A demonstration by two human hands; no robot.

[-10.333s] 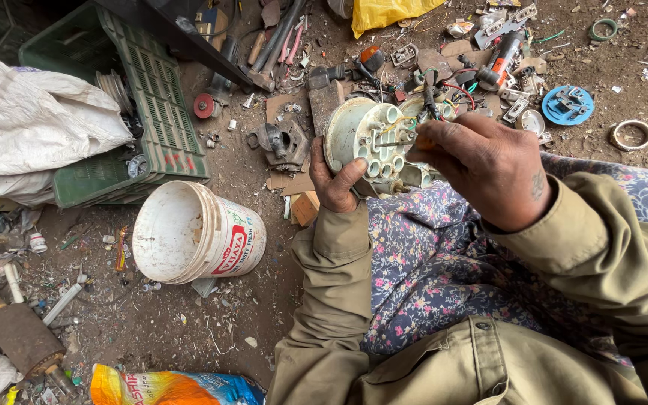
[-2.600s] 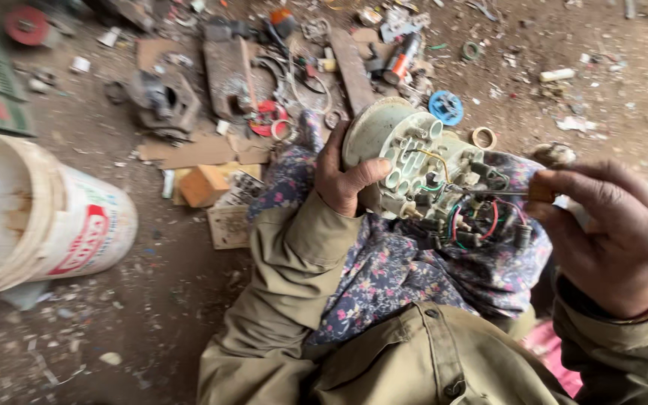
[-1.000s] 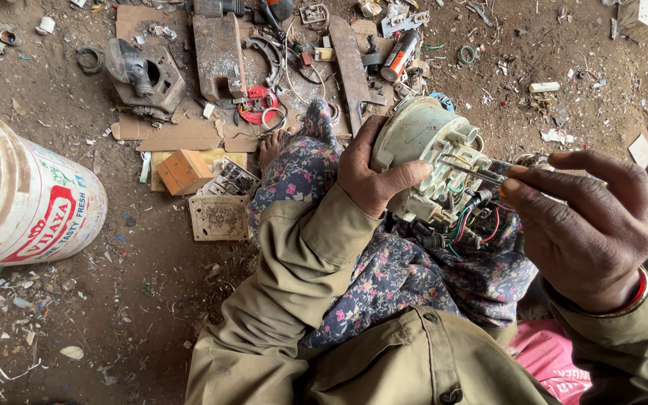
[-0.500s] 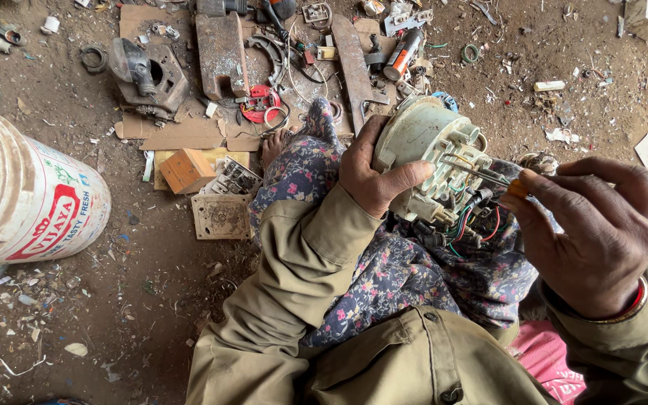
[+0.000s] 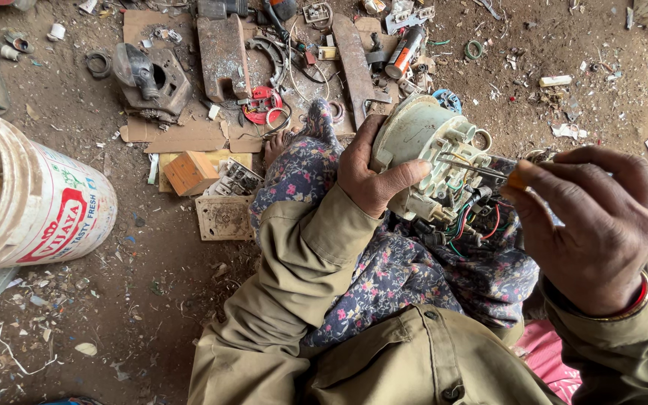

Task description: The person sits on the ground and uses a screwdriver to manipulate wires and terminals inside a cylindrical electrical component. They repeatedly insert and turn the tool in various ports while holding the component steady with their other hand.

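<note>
Grip: left hand (image 5: 375,174) clasped around pale round electrical unit (image 5: 425,154), held over lap; right hand (image 5: 601,217) pinching screwdriver (image 5: 481,169), tip among coloured wires (image 5: 468,219).
Room: bare dirt lower left.
Surroundings: white bucket (image 5: 28,202) far left; scrap metal parts (image 5: 223,52) crowded just ahead.

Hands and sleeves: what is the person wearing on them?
Both hands, left and right, are bare, with no gloves. Both arms wear loose olive-khaki sleeves with stitched cuffs. A red-and-gold bangle circles the right wrist.
</note>
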